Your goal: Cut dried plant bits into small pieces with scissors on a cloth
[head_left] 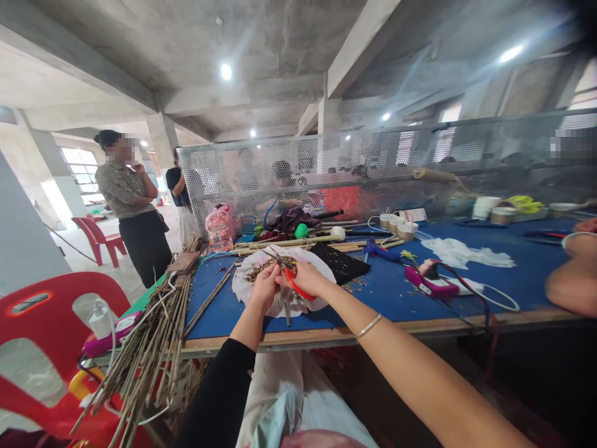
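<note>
My right hand (308, 278) grips a pair of scissors with red handles (298, 287). The metal blades point up and to the left, over a white sheet (321, 264). Close against them, my left hand (265, 283) is closed with its fingertips pinched together; what it pinches is too small to make out. Short brown cut pieces (254, 272) are heaped on the sheet beneath both hands. Below my hands, a thin greyish stick (286, 313) reaches toward the table's front edge; whether I hold it is unclear.
Long dry stems (153, 348) overhang the blue table's (387, 298) left end beside a red chair (60, 305). A black sheet (342, 264), a blue glue gun (382, 251) and a purple power strip (431, 283) lie rightward. Behind stands a perforated metal screen (261, 168). Another person's arm (573, 283) rests at right.
</note>
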`<state>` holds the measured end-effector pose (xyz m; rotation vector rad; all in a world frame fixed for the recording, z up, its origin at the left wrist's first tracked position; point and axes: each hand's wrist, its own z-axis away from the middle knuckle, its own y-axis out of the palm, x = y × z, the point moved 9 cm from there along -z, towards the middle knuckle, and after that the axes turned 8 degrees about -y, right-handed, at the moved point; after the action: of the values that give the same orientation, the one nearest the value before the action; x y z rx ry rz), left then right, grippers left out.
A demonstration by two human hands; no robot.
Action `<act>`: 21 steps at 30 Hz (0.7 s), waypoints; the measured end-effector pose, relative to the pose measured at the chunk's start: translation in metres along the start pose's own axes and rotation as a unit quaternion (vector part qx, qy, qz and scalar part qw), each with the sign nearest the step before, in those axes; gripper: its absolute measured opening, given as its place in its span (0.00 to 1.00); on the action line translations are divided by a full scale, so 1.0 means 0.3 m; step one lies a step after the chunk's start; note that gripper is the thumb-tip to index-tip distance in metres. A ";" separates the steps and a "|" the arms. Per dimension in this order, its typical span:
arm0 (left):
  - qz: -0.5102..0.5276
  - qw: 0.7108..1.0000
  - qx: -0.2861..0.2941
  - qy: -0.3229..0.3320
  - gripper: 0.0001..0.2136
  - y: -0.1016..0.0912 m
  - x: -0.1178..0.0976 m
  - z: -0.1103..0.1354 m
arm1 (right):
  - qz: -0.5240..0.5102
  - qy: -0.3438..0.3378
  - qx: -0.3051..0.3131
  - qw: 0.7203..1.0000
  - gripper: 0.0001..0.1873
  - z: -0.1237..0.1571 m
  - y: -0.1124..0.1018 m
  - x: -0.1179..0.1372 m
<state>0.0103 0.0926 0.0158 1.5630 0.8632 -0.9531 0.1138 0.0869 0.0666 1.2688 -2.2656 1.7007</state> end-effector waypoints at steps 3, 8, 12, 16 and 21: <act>-0.002 1.000 -0.010 -0.014 0.21 -0.006 0.010 0.001 | 0.022 0.025 0.007 0.999 0.24 0.008 0.020 0.002; -0.012 0.999 -0.033 -0.017 0.22 -0.016 0.005 0.007 | 0.024 0.054 0.004 0.998 0.26 0.020 0.026 -0.001; -0.021 0.998 -0.049 -0.029 0.21 -0.019 0.002 0.013 | 0.008 0.040 0.009 0.999 0.24 0.024 0.011 0.010; -0.024 0.998 -0.053 -0.030 0.21 -0.022 0.001 0.012 | 0.002 0.032 0.024 0.999 0.23 0.021 0.001 0.013; -0.035 0.998 -0.042 -0.039 0.23 -0.017 0.016 0.006 | -0.005 -0.011 0.077 0.997 0.20 -0.019 0.009 0.038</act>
<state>0.0074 0.0922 0.0093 1.4232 0.8950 -1.0091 0.1022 0.0851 0.0724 1.3315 -2.1729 1.8982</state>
